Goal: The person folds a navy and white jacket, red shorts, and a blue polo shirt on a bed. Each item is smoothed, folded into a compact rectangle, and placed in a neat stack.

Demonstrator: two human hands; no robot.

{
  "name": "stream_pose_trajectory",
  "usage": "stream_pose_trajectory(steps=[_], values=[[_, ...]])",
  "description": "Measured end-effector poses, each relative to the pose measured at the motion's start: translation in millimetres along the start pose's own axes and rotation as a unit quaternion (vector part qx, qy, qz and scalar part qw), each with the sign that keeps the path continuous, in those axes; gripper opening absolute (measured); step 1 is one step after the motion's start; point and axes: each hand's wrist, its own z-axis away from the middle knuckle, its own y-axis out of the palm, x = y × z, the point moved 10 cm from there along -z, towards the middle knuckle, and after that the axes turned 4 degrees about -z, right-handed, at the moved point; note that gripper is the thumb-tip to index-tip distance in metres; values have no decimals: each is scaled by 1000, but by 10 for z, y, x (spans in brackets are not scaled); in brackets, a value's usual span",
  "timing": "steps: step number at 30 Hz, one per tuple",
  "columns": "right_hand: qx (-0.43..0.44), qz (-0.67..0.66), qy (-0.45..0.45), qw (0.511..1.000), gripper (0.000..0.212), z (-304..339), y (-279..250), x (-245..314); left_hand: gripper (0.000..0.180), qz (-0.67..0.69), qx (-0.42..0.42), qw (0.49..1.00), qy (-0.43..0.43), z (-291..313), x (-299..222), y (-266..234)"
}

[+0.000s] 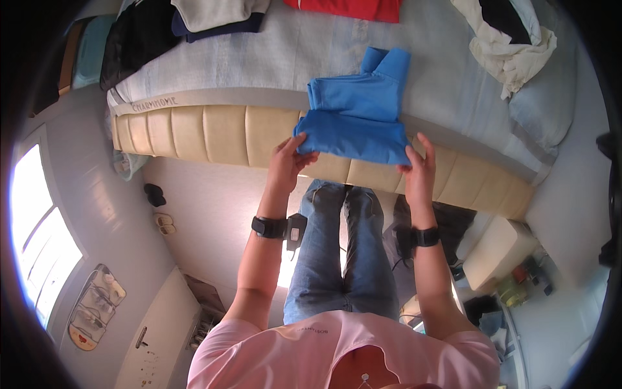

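A blue shirt (357,97), partly folded, lies across the edge of the bed, its collar-like end pointing away from me. The near part is turned into a flat band that hangs over the padded bed frame. My left hand (293,161) pinches the left near corner of this band, fingers curled around the cloth. At the right near corner, my right hand (420,162) grips the fabric between thumb and fingers, with one finger raised off it. The band is stretched between both hands.
The mattress (272,65) has a cream padded frame (223,136) on its near side. On it lie a red garment (363,9), grey and navy clothes (217,16), black clothing (139,45) and a white garment (512,61). Slippers (165,223) rest on the floor at left.
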Motion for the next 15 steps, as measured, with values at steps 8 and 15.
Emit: stream_pose_trajectory(steps=[8,15], values=[[74,-54,47,995,31,-1190,582,196,27,231,-13,972,47,-909,-561,391],[59,179,-162,969,59,-1440,902,438,37,51,-3,979,196,-1054,-881,567]])
